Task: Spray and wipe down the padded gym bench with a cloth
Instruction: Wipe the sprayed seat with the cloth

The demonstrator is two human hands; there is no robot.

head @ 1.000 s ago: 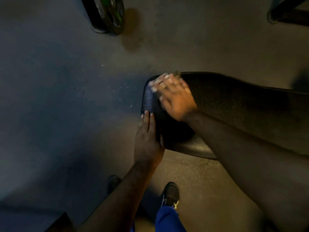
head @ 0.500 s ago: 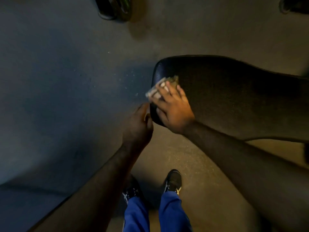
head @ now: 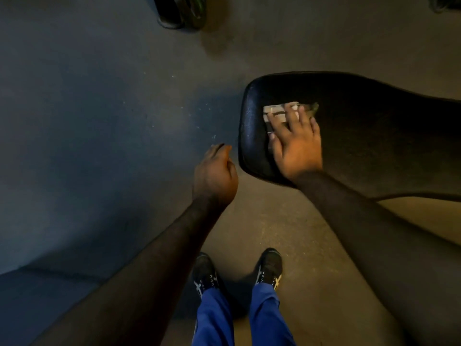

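The right hand (head: 296,143) lies flat, fingers spread, pressing a pale folded cloth (head: 275,113) onto the black padded bench (head: 374,136) near its rounded end. The left hand (head: 214,173) hangs loosely curled and holds nothing, beside the bench.

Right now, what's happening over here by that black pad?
A person is wiping down a padded gym bench. Their right hand lies flat on a light folded cloth, pressing it against the rounded end of the pad. The left hand hangs loosely curled beside the bench, off the pad and holding nothing. The person stands on the floor in blue trousers and dark shoes. No spray bottle is in view.
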